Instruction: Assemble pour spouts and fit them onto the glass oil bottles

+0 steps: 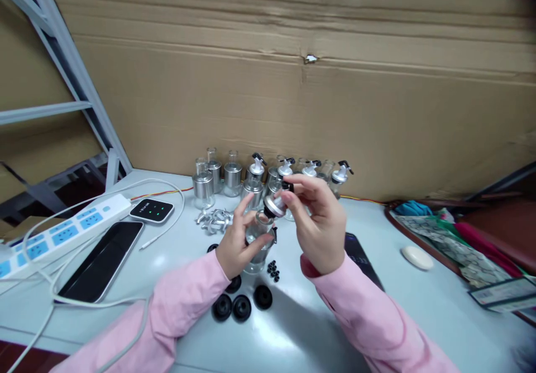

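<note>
Both my hands grasp over the grey table [243, 346]: left hand [234, 243] round the glass bottle [255, 260], right hand [321, 225] pinching the silver pourer [275, 205] aslant at the bottle's mouth [263, 219]. I'd say hold the glass steady, bring the black stopper [269, 215] in line with the mouth, then push straight, no sideways load. My hands hide much of the bottle's body and the pourer's top; can't tell if stopper and mouth touch, and the small dark piece [274, 234] by my left hand is too blurred to name.
</note>
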`<act>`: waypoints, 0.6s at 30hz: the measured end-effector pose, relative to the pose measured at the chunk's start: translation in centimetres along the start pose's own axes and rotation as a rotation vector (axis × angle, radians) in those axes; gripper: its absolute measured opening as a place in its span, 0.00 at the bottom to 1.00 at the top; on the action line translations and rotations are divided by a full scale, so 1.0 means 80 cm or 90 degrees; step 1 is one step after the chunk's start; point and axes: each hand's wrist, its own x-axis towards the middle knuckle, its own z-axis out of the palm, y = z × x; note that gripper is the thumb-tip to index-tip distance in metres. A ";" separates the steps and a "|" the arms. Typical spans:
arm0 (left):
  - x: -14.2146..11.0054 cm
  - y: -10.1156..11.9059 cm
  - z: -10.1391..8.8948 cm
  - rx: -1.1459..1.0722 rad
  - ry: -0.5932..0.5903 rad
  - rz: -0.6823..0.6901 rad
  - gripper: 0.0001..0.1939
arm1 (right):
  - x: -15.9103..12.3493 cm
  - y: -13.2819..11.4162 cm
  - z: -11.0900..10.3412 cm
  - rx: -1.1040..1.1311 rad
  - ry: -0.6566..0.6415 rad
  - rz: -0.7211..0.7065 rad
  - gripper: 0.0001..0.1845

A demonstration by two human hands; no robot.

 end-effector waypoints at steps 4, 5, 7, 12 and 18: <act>0.000 -0.002 0.001 0.008 0.006 0.013 0.35 | -0.003 0.010 0.003 -0.097 -0.053 -0.054 0.08; -0.001 -0.003 0.001 0.009 0.006 0.023 0.34 | -0.005 0.011 0.003 -0.109 -0.059 -0.057 0.08; -0.001 -0.004 0.001 0.016 0.005 0.049 0.33 | -0.007 0.012 0.002 -0.120 -0.071 -0.067 0.09; -0.001 -0.006 -0.001 0.044 0.016 0.096 0.28 | -0.006 0.009 0.001 -0.126 -0.121 -0.115 0.13; -0.005 -0.009 0.001 0.062 0.031 0.096 0.24 | -0.009 0.007 0.001 -0.152 -0.140 -0.165 0.14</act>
